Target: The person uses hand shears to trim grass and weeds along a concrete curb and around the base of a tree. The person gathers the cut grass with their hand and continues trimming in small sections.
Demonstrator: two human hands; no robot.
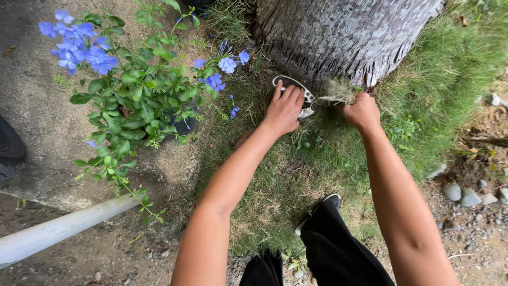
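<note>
The left hand is wrapped around the handles of a pair of grass shears, fingers curled over the grip and closed firmly on it. The shears lie low at the foot of a tree trunk, just above the ground. Their long axis runs roughly left to right across the view, tilted a little: the pale looped handle rises toward the upper left, and the blades point right, toward the other hand. The blade tips are largely hidden behind the knuckles and the grass, so whether the blades are apart or together cannot be told.

The right hand is clenched into a fist around a tuft of dry grass, pulling it taut where the trunk meets the soil. The tuft sits just beside the blade end of the shears, between the 2 hands.

Both bare forearms reach forward from the bottom of the view. A patch of green and yellowed grass surrounds the trunk. To the left stands a leafy plant with blue flowers, and a white pipe lies on the bare ground below it. Grey stones are scattered at the right. Black trousers and 1 dark shoe with a white sole show below.
</note>
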